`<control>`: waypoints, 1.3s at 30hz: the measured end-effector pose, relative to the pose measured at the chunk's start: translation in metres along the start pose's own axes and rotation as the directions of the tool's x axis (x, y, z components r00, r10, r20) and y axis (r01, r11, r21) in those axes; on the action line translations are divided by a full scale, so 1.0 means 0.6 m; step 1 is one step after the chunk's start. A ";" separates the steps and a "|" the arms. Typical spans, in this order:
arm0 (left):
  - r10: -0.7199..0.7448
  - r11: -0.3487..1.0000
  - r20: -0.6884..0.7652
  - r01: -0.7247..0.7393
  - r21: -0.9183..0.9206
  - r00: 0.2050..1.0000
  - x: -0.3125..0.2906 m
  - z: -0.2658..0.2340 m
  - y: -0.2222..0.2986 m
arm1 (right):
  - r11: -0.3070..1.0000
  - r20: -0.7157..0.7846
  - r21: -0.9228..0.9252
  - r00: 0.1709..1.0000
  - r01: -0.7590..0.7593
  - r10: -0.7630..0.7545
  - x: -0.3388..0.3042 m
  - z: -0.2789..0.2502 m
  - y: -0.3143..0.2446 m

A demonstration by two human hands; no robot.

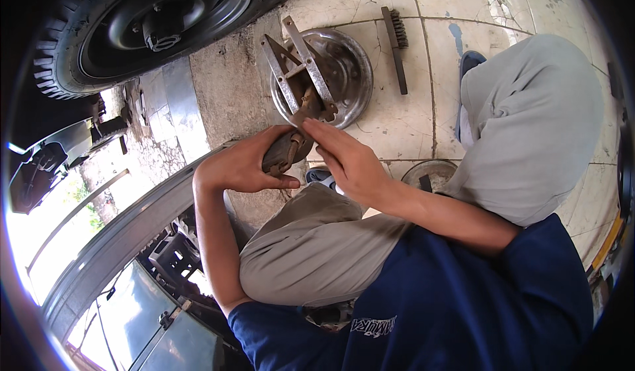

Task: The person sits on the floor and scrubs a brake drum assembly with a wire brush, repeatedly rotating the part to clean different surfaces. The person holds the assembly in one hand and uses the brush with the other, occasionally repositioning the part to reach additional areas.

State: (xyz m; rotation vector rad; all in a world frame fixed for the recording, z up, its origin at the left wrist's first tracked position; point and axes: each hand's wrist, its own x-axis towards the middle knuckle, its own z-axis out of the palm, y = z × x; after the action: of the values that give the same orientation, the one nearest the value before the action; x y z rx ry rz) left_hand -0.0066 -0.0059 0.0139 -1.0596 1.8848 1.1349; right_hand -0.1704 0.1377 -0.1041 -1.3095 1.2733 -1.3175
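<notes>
My left hand (241, 162) curls round a dark, rounded, rusty metal part (283, 151), its thumb lying along the near side. Against the top of that part, my right hand (354, 166) presses its fingers on a small brown flat piece (301, 115), whose kind I cannot make out. Just beyond my fingers stands a worn metal bracket (305, 58) with two parallel arms. Beneath the bracket lies a round, shiny metal dish or cover (360, 73). The contact under my right fingers is partly hidden.
A wire brush (397, 50) lies on the tiled floor to the right. At the upper left is a large black wheel (165, 27) with its tyre. A round metal disc (430, 171) rests beside my right knee. Along my left side runs a grey vehicle body (126, 232).
</notes>
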 end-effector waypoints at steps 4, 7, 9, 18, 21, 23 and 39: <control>0.004 0.999 -0.010 -0.004 -0.043 1.000 -0.004 0.001 -0.002 | 0.987 0.017 0.137 0.996 -0.085 0.084 -0.015 0.005 -0.012; 0.023 0.999 -0.017 -0.023 -0.037 1.000 -0.005 0.004 -0.007 | 0.997 0.000 0.077 1.000 -0.014 0.014 -0.019 0.005 0.001; 0.024 0.999 -0.012 -0.024 -0.025 1.000 -0.001 0.002 -0.006 | 0.984 0.036 0.131 0.992 -0.125 0.121 -0.021 0.010 -0.004; -0.004 1.000 -0.013 0.004 -0.013 1.000 -0.005 0.006 -0.006 | 0.997 0.012 0.037 0.998 0.066 -0.067 -0.006 -0.009 -0.020; -0.016 1.000 -0.026 0.016 -0.001 1.000 -0.003 0.004 0.002 | 0.994 0.016 -0.049 0.996 0.093 -0.092 -0.005 -0.006 -0.001; 0.010 1.000 -0.036 -0.010 0.003 0.999 -0.004 0.010 -0.006 | 0.993 0.063 -0.084 0.995 0.081 -0.076 -0.008 -0.009 -0.001; -0.002 1.000 -0.094 0.002 0.008 0.996 -0.009 0.014 -0.005 | 0.974 0.121 -0.132 0.978 0.185 -0.169 0.009 -0.015 -0.027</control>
State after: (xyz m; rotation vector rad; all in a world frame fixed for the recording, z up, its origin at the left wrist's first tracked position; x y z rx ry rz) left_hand -0.0006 0.0026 0.0143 -1.1274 1.9587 1.0923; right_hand -0.1786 0.1350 -0.0869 -1.6054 1.2151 -1.2750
